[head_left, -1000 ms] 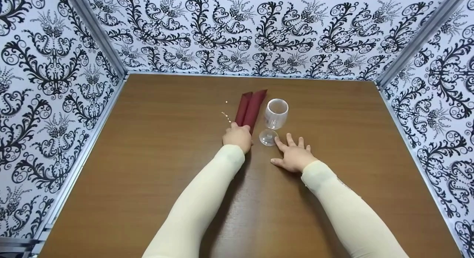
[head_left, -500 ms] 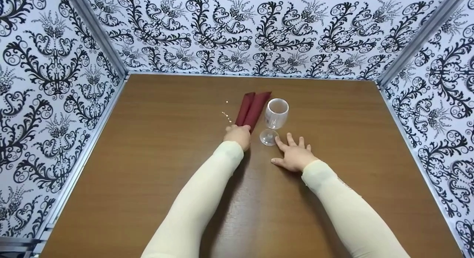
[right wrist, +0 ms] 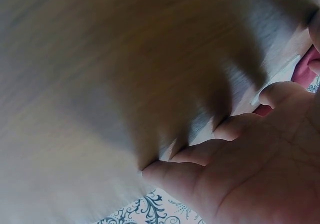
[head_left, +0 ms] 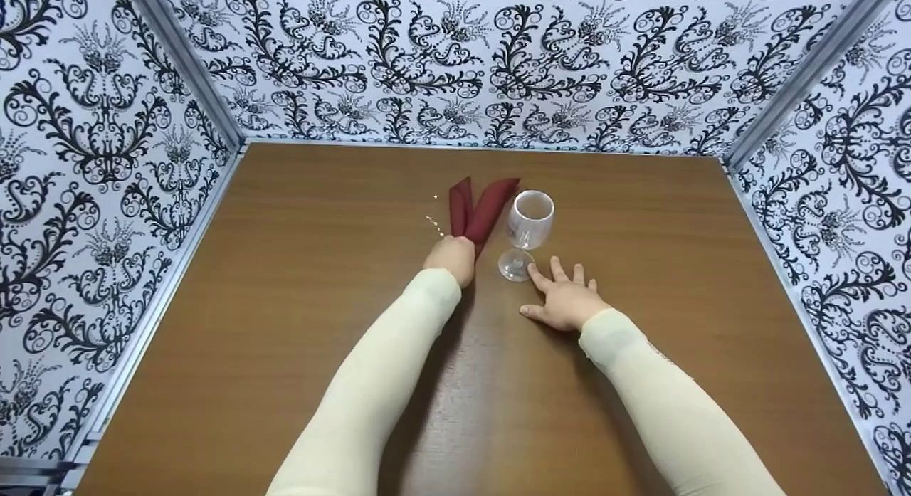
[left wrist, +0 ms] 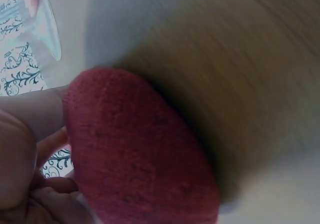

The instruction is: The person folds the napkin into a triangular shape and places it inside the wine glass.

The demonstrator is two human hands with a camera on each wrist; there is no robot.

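Note:
My left hand grips the near end of a dark red folded napkin, whose two rolled halves spread apart in a V toward the back. In the left wrist view the rounded folded end of the napkin bulges out from my fingers. Just right of the napkin a clear stemmed glass stands upright on its round foot. My right hand lies palm down with its fingers spread, the index fingertip right at the edge of the foot. The right wrist view shows its palm and fingers against the table.
A wooden tabletop spreads all around. Small pale flecks lie on it left of the napkin. White walls with black scrollwork enclose the back and both sides, with metal posts in the corners.
The left half of the napkin has swung left, opening a gap between the two rolls. My left hand has turned and shifted slightly left. My right hand and the glass stay put.

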